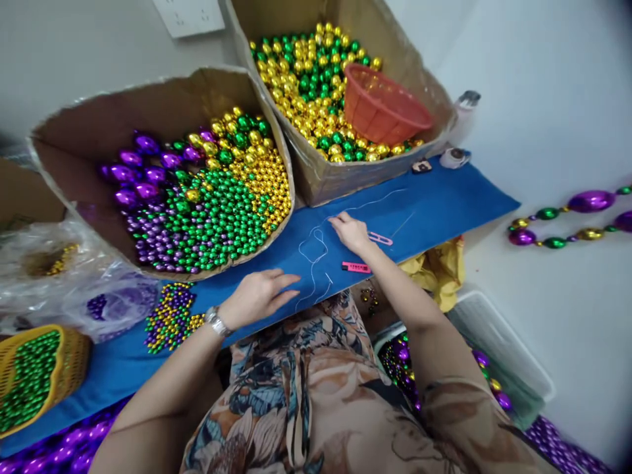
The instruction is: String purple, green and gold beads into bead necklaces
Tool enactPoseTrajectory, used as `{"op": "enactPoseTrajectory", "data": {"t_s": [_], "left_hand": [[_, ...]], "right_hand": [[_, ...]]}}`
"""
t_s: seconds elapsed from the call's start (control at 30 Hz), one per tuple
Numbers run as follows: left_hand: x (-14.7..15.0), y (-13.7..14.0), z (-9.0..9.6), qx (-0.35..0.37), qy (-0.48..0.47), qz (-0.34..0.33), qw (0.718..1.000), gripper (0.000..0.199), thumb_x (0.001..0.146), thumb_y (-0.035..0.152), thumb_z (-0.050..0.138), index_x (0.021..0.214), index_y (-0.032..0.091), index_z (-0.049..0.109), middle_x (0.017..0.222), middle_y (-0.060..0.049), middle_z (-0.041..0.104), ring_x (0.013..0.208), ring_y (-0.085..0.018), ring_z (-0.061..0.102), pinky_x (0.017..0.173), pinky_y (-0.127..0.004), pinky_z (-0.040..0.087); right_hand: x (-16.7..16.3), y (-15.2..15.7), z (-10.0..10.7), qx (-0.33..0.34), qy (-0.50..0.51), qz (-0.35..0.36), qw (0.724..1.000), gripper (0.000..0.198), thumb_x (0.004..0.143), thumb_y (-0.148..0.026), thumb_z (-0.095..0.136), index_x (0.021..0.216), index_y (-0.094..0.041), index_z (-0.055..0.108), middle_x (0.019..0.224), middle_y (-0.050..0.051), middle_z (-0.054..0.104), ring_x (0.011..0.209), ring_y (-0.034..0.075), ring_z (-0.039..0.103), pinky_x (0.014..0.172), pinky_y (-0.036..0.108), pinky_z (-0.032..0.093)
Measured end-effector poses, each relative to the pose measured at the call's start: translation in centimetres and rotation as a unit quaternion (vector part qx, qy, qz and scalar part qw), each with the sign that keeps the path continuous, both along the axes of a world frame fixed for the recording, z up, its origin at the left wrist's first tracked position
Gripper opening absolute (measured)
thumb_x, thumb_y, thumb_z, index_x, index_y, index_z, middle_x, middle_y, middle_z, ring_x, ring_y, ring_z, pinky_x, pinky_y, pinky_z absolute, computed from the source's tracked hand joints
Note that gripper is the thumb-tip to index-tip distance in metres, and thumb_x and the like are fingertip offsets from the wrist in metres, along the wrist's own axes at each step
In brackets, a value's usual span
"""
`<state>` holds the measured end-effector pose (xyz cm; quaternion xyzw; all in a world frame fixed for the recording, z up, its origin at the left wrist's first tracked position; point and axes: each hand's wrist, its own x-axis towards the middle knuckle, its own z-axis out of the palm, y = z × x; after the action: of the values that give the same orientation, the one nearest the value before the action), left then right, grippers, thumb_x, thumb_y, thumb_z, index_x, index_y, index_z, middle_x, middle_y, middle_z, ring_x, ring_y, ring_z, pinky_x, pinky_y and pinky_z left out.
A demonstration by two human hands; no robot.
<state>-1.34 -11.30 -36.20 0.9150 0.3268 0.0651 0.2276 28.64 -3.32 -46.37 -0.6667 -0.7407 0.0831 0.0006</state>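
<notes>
Left hand (257,297): empty, thumb and fingers parted. Right hand (349,232): fingertips appear to pinch the thread (313,263), which lies looped between both hands. Advisable: draw it gently, lest it knot.

Thin white string (313,262), loosely looped

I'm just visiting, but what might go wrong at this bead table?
The white thread lies loosely looped on the blue surface, so it might tangle.
Part of it runs to the near edge and might slip off.
A small pink item lies close beside the forearm of the right hand, which might knock it.
</notes>
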Motion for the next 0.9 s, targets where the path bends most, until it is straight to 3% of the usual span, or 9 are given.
{"op": "enactPoseTrajectory", "data": {"t_s": [0.07, 0.17, 0.3, 0.37, 0.47, 0.53, 0.63, 0.73, 0.9], "left_hand": [[2.1, 1.7, -1.3, -0.053, -0.099, 0.031, 0.993, 0.034, 0.096, 0.040, 0.049, 0.118, 0.021, 0.065, 0.103, -0.007, 0.069, 0.081, -0.014, 0.066, 0.075, -0.027, 0.053], [5.3, 4.9, -4.3, -0.131, -0.221, 0.136, 0.957, 0.037, 0.092, 0.041, 0.055, 0.118, 0.017, 0.064, 0.105, -0.009, 0.069, 0.074, -0.013, 0.065, 0.066, -0.024, 0.052], [10.0, 8.7, -7.6, -0.239, -0.316, 0.227, 0.890, 0.057, 0.089, 0.041, 0.059, 0.138, 0.016, 0.047, 0.128, -0.017, 0.060, 0.075, -0.014, 0.068, 0.062, -0.024, 0.053], [12.0, 9.5, -7.9, -0.294, -0.341, 0.250, 0.857, 0.058, 0.086, 0.043, 0.062, 0.135, 0.013, 0.049, 0.124, -0.018, 0.062, 0.074, -0.013, 0.068, 0.060, -0.024, 0.053], [12.2, 8.7, -6.4, -0.373, -0.353, 0.235, 0.826, 0.045, 0.083, 0.049, 0.066, 0.102, 0.009, 0.066, 0.082, -0.010, 0.070, 0.060, -0.010, 0.062, 0.054, -0.021, 0.048], [9.8, 7.1, -4.4, -0.389, -0.366, 0.195, 0.823, 0.039, 0.083, 0.049, 0.066, 0.086, 0.010, 0.067, 0.064, -0.003, 0.064, 0.054, -0.008, 0.057, 0.051, -0.019, 0.045], [3.9, 4.0, -0.4, -0.390, -0.372, 0.145, 0.830, 0.026, 0.087, 0.039, 0.065, 0.089, 0.014, 0.070, 0.067, -0.003, 0.066, 0.058, -0.009, 0.059, 0.056, -0.022, 0.049], [-1.9, 1.0, 3.0, -0.340, -0.400, 0.158, 0.836, 0.017, 0.089, 0.031, 0.063, 0.088, 0.016, 0.071, 0.066, -0.003, 0.067, 0.059, -0.011, 0.061, 0.055, -0.023, 0.051], [-5.5, -1.9, 5.8, -0.250, -0.405, 0.129, 0.870, 0.014, 0.090, 0.027, 0.060, 0.092, 0.022, 0.073, 0.071, -0.004, 0.069, 0.063, -0.015, 0.064, 0.056, -0.027, 0.054]], "right_hand": [[-1.0, 2.2, -0.2, -0.010, 0.001, 0.007, 1.000, 0.045, 0.100, -0.029, 0.027, 0.141, -0.033, 0.043, 0.142, 0.009, 0.045, 0.100, 0.021, 0.061, 0.078, 0.033, 0.045], [-1.5, 3.7, -0.1, -0.008, 0.010, 0.011, 1.000, 0.039, 0.100, -0.032, 0.029, 0.129, -0.026, 0.054, 0.135, 0.012, 0.051, 0.096, 0.021, 0.062, 0.078, 0.032, 0.045], [-0.8, 2.4, 1.4, 0.010, 0.043, 0.045, 0.998, 0.038, 0.102, -0.040, 0.027, 0.118, -0.025, 0.057, 0.117, 0.006, 0.063, 0.100, 0.017, 0.060, 0.083, 0.027, 0.043], [-0.3, 1.2, 2.5, 0.035, 0.090, 0.089, 0.991, 0.036, 0.102, -0.039, 0.027, 0.112, -0.023, 0.057, 0.112, 0.004, 0.065, 0.099, 0.014, 0.059, 0.085, 0.024, 0.042], [1.1, -0.2, 3.8, 0.110, 0.174, 0.121, 0.971, 0.033, 0.099, -0.035, 0.031, 0.099, -0.019, 0.060, 0.100, 0.007, 0.067, 0.091, 0.015, 0.059, 0.083, 0.025, 0.041], [2.7, -0.5, 4.1, 0.158, 0.185, 0.071, 0.967, 0.032, 0.097, -0.034, 0.033, 0.093, -0.018, 0.060, 0.094, 0.008, 0.067, 0.085, 0.017, 0.059, 0.080, 0.026, 0.042], [5.9, -0.2, 3.4, 0.184, 0.161, -0.048, 0.968, 0.030, 0.094, -0.031, 0.034, 0.093, -0.017, 0.061, 0.090, 0.010, 0.067, 0.082, 0.018, 0.059, 0.076, 0.028, 0.041], [8.6, 0.6, 1.8, 0.169, 0.121, -0.140, 0.968, 0.029, 0.092, -0.031, 0.037, 0.097, -0.017, 0.061, 0.090, 0.011, 0.068, 0.081, 0.021, 0.060, 0.073, 0.029, 0.040], [10.7, 1.2, -0.4, 0.141, 0.067, -0.213, 0.964, 0.030, 0.091, -0.034, 0.039, 0.099, -0.016, 0.061, 0.090, 0.013, 0.068, 0.076, 0.022, 0.058, 0.069, 0.031, 0.038]]}}
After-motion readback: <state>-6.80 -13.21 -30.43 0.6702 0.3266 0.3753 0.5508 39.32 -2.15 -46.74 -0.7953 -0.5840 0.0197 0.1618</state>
